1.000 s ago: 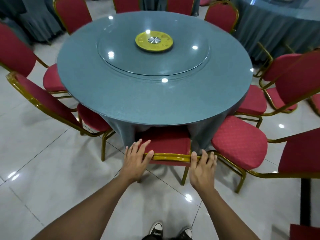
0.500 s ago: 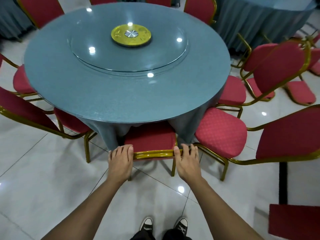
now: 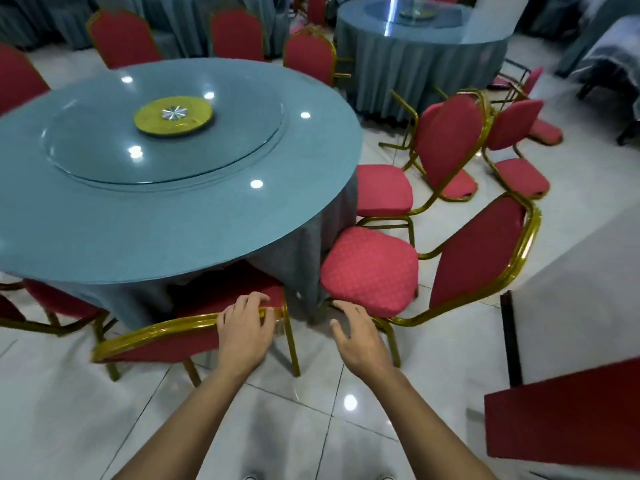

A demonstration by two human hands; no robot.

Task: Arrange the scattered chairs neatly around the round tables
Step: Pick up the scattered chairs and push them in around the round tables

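Note:
A red chair with a gold frame (image 3: 166, 332) stands right in front of me, its seat pushed under the round blue table (image 3: 194, 220). My left hand (image 3: 247, 327) grips the right end of the chair's gold top rail, fingers curled over it. My right hand (image 3: 356, 332) hovers off the chair with loose fingers, holding nothing, just left of the neighbouring red chair (image 3: 372, 271). That chair's seat touches the tablecloth, and its back (image 3: 485, 247) angles away to the right.
More red chairs ring the table on the left and far side. Several red chairs (image 3: 450, 147) stand scattered to the right between this table and a second round table (image 3: 422, 39). A dark-edged white board (image 3: 571, 306) and a red panel (image 3: 561, 424) stand at my right.
My right hand has let go of the chair's top rail and moved right. The left hand slid to the rail's right end. My view swung to the right.

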